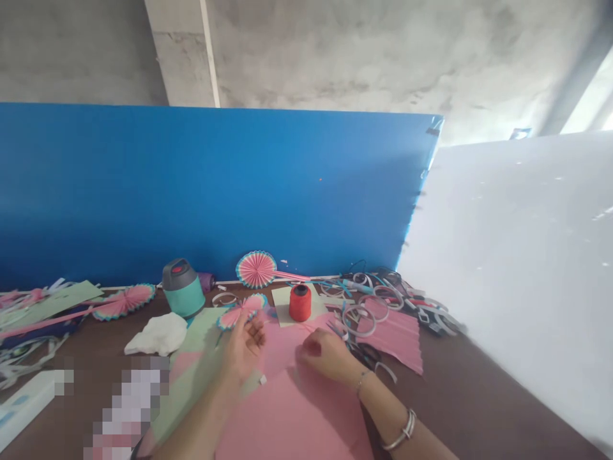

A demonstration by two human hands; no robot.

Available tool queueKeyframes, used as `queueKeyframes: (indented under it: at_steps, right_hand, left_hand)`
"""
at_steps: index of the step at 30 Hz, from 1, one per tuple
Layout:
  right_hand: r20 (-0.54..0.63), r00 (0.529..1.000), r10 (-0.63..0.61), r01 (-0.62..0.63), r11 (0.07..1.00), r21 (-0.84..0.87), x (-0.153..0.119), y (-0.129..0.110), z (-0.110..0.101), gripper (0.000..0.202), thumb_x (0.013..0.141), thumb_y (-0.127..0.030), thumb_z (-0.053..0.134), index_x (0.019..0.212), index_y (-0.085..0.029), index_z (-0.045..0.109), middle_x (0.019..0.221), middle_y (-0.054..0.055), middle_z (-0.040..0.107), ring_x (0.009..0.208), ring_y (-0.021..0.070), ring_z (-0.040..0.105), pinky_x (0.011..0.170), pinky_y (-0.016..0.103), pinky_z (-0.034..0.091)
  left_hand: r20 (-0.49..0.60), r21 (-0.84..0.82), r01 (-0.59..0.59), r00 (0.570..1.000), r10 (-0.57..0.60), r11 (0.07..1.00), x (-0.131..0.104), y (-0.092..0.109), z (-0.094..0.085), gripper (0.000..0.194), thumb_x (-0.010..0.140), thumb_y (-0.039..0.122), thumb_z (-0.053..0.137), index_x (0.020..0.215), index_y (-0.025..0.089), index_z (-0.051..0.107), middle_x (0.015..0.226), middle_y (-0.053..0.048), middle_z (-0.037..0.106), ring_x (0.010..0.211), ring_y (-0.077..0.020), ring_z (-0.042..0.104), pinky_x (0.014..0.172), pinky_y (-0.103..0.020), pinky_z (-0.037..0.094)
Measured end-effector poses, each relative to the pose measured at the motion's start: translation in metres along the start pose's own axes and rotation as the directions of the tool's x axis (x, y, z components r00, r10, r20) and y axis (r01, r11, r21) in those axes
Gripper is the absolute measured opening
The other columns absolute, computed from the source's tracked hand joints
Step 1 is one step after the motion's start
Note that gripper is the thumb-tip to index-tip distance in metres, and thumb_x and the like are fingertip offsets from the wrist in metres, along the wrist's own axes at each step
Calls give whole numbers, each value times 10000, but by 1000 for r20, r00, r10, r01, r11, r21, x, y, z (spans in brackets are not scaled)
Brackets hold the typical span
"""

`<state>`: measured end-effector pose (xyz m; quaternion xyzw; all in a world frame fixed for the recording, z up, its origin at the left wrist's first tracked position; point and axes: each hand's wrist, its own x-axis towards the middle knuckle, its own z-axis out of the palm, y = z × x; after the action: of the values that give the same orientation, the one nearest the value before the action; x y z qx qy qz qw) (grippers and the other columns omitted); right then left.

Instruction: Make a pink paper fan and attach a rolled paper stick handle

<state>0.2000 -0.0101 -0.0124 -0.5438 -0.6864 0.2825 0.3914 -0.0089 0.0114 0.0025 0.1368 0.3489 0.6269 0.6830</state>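
Observation:
My left hand (pixel 246 342) is over the pink sheets, palm turned inward, fingers loosely curled and apart, with nothing visible in it. Just behind its fingertips is a pleated pink paper fan (pixel 238 312) with a blue and white edge; whether they touch, I cannot tell. Over a large pink paper sheet (pixel 297 418), my right hand (pixel 328 353) is closed in a pinch, and whatever lies between its fingertips is too small to make out. A red thread spool (pixel 300 305) stands upright beyond both hands, on a pale card (pixel 281 297).
Pale rings and ribbon loops (pixel 366 319) are heaped at right beside a pleated pink sheet (pixel 395 342). At left are a teal-and-grey device (pixel 183 287), a crumpled white cloth (pixel 158 335) and another fan (pixel 127 301). A blue panel (pixel 215 191) borders the table's back.

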Motion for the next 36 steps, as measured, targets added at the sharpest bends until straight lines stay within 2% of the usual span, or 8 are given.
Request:
queueKeyframes:
  at_steps: [3, 6, 14, 19, 24, 27, 30, 36]
  right_hand:
    - [144, 983, -117, 150, 958, -246, -5, -1, 5, 119, 560, -229, 678, 655, -165, 645, 789, 57, 612, 729, 185, 531, 629, 259, 361]
    - [160, 980, -120, 156, 960, -234, -5, -1, 7, 34, 587, -146, 598, 585, -179, 606, 713, 34, 607, 696, 169, 532, 606, 242, 355]
    - [-246, 968, 50, -60, 998, -31, 11, 10, -15, 64, 670, -252, 546, 631, -205, 567, 622, 12, 601, 556, 157, 481, 560, 270, 312]
    - [-285, 952, 111, -54, 978, 202, 17, 19, -15, 137, 656, -326, 550, 676, -193, 574, 574, 2, 564, 511, 153, 492, 513, 270, 362]
    - [-222, 961, 165, -79, 933, 350, 19, 22, -5, 293, 700, -416, 514, 812, -158, 594, 485, -29, 522, 369, 121, 448, 384, 243, 347]
    - [-198, 969, 146, -63, 925, 375, 19, 21, -2, 319, 705, -432, 528, 810, -149, 631, 479, -21, 529, 392, 130, 486, 403, 249, 394]
    - [-186, 979, 87, -13, 931, 366, 17, 19, 0, 286, 707, -391, 539, 805, -155, 669, 690, 42, 614, 490, 137, 537, 458, 265, 447]
    - [-183, 958, -219, 234, 970, 66, 14, 20, 5, 306, 785, -227, 446, 989, -166, 666, 970, 106, 608, 764, 190, 585, 667, 316, 499]
  left_hand:
    - [100, 160, 95, 989, -112, 982, -5, -4, 1, 127, 818, 194, 578, 863, 100, 651, 615, -20, 627, 474, -71, 566, 497, -179, 475]
    - [223, 314, 55, 966, -130, 948, -10, -7, 3, 180, 715, 218, 674, 856, 107, 670, 652, -32, 649, 520, -93, 582, 536, -204, 468]
    - [120, 384, -291, 957, 265, 876, -11, 21, 11, 255, 575, 261, 717, 780, 129, 644, 566, 23, 611, 493, -86, 535, 519, -202, 402]
    - [69, 476, -393, 909, 412, 787, -13, 50, 23, 314, 600, 239, 668, 895, 140, 622, 630, 15, 631, 528, -96, 549, 574, -223, 427]
    - [229, 744, -426, 886, 403, 514, -45, 61, 33, 112, 582, 185, 664, 688, 169, 635, 639, -4, 633, 609, -148, 561, 592, -240, 409]
    - [467, 883, -459, 881, 77, -100, -74, 48, 14, 74, 669, 181, 572, 615, 194, 620, 660, -9, 636, 642, -169, 558, 601, -256, 388]
    - [484, 622, -521, 843, -236, -584, -96, 30, -14, 66, 692, 190, 580, 687, 179, 645, 764, -48, 650, 777, -217, 571, 706, -307, 398]
    - [433, 300, -523, 820, -374, -798, -108, 3, -28, 186, 791, 143, 506, 871, 120, 673, 880, -131, 660, 925, -274, 553, 786, -385, 400]
